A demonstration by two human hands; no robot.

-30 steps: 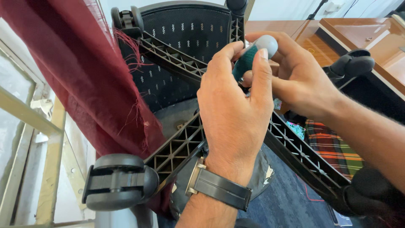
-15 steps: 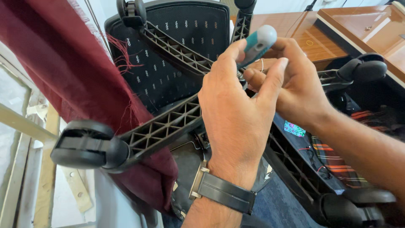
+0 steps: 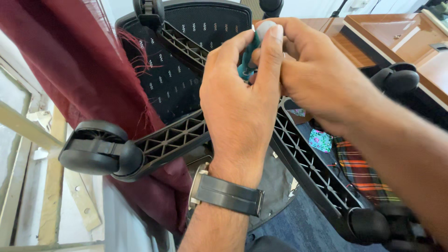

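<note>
An office chair lies upturned in front of me, its black star base point(image 3: 177, 135) pointing at the camera, with ribbed legs ending in castor wheels point(image 3: 95, 151). Both hands meet over the hub of the base. My left hand point(image 3: 240, 112), with a black watch on the wrist, wraps its fingers around a teal-handled tool with a pale grey cap point(image 3: 254, 46). My right hand point(image 3: 312, 79) grips the same tool from the right side. The tool's tip and the hub are hidden behind my hands.
A dark red curtain point(image 3: 70, 60) hangs at the left, touching the chair's mesh back point(image 3: 172, 79). A wooden desk point(image 3: 396, 37) stands at the upper right. Further castors point(image 3: 396, 81) sit right and lower right. Plaid cloth point(image 3: 359, 168) lies under the right leg.
The chair base has turned, and the left castor has swung up and to the right. Both hands stay on the tool and have shifted slightly upward in view.
</note>
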